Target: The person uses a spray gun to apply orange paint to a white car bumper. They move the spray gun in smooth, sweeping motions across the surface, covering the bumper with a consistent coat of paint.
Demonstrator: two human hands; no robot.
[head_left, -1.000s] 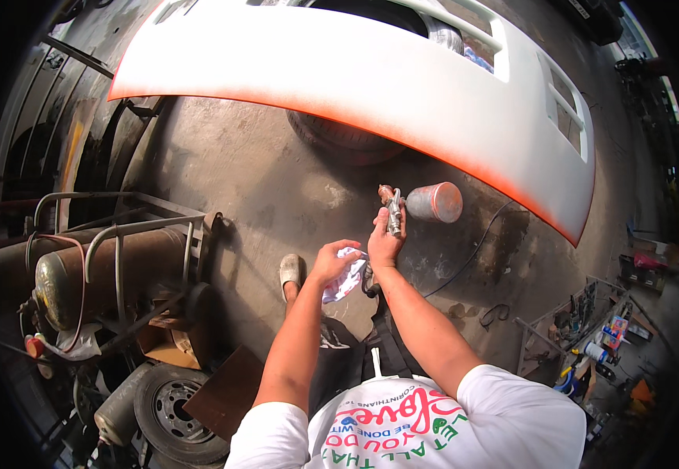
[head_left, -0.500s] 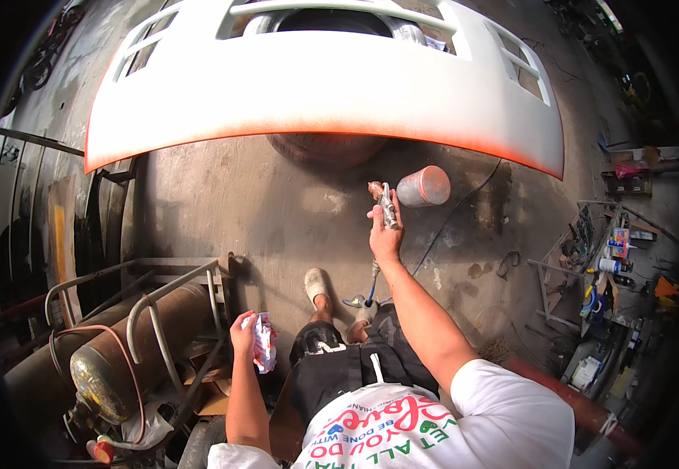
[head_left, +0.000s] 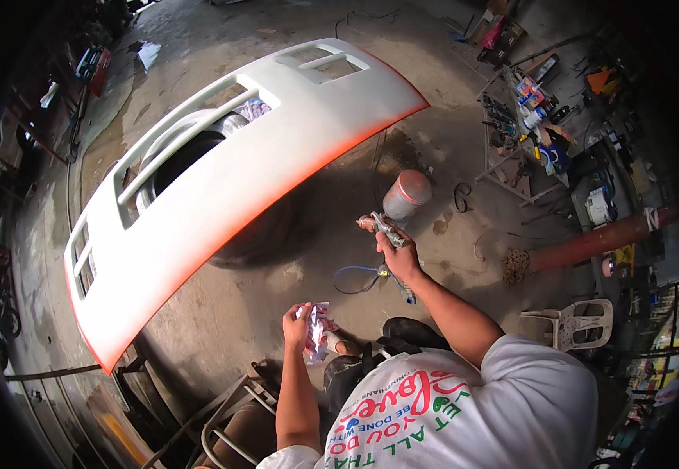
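Observation:
My right hand [head_left: 402, 258] is closed round a metal spray gun [head_left: 378, 230], which has a grey cup [head_left: 407, 195] with orange stains on it and a hose hanging beneath. My left hand [head_left: 296, 322] grips a crumpled white and red cloth [head_left: 318, 332] down in front of my body. Beyond both hands, a white bumper [head_left: 230, 187] with orange along its lower edge and slotted openings rests raised off the floor, over a tyre [head_left: 250, 238] that is partly hidden.
A tool-strewn metal frame [head_left: 511, 172] stands to the right, with a red pipe [head_left: 589, 238] and a plastic chair [head_left: 582, 324] nearer me. Metal railings [head_left: 222, 438] are at the lower left. A hose loop [head_left: 351, 281] hangs below the gun.
My view has swung rightward, so the bumper now appears diagonally at the left. My left hand, with the cloth, has moved away from my right hand since a second ago.

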